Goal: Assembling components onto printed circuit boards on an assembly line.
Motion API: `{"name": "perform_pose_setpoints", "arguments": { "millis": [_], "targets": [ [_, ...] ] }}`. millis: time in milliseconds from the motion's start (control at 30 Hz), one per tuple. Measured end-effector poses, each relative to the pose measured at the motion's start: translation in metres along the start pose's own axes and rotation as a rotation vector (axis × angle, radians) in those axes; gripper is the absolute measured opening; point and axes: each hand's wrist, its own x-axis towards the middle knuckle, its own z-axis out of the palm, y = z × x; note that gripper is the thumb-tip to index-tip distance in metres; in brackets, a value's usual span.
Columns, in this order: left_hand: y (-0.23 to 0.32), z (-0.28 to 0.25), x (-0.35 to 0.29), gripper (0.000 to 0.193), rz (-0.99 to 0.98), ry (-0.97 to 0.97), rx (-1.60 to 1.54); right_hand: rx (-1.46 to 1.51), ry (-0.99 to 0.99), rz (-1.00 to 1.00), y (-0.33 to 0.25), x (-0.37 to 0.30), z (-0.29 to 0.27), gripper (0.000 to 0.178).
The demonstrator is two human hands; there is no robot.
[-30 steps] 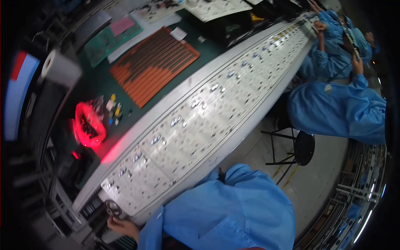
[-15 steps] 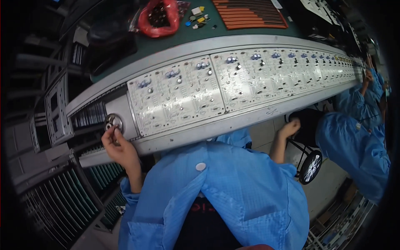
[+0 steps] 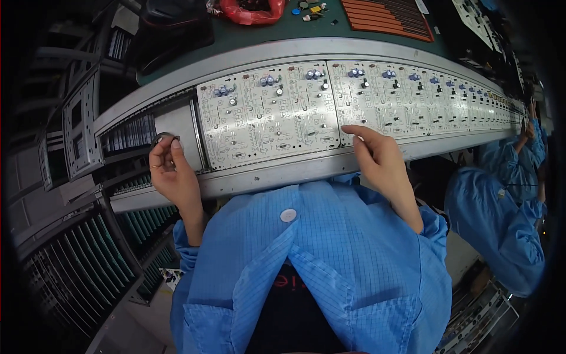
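At the left end of the rail line, my left hand (image 3: 175, 171) has thumb and fingers pinched at a small round, dark-rimmed thing (image 3: 163, 139); the fingers cover part of it, and its exact kind I cannot tell. My right hand (image 3: 380, 159) hovers at the front edge of the line, index finger stretched out, thumb apart, nothing held. Its fingertip is beside the seam between the nearest white circuit board panel (image 3: 271, 121) and the following panel (image 3: 383, 88). Both carry blue and black capacitors and other small parts.
Metal rails (image 3: 247, 183) edge the line. Beyond it, a green bench (image 3: 283, 35) carries a red bag (image 3: 253, 13) of small parts, loose components and an orange slotted tray (image 3: 386, 17). Board racks (image 3: 71, 283) stand at the lower left. Co-workers in blue (image 3: 492, 224) are at the right.
My right hand has come up from beside my body on the right to the front edge of the boards. My left hand remains at the round thing. The view has shifted, and the boards appear farther right.
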Motion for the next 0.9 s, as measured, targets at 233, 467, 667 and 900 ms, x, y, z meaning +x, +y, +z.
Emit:
{"name": "perform_pose_setpoints", "arguments": {
  "millis": [233, 467, 667, 900],
  "targets": [
    [-0.002, -0.004, -0.003, 0.014, -0.025, 0.027, -0.031, 0.126, -0.050, 0.086, -0.004, 0.010, 0.014, 0.032],
    [0.000, -0.004, -0.001, 0.015, -0.033, 0.035, -0.028, 0.226, -0.002, 0.095, 0.001, 0.005, 0.023, 0.038],
    [0.009, 0.005, 0.000, 0.018, -0.031, -0.005, -0.029, 0.406, -0.047, 0.151, -0.003, 0.003, 0.024, 0.041],
    [0.048, 0.030, -0.005, 0.017, -0.006, -0.235, 0.073, 0.495, -0.135, 0.197, 0.002, 0.011, 0.014, 0.041]
  ]
}}
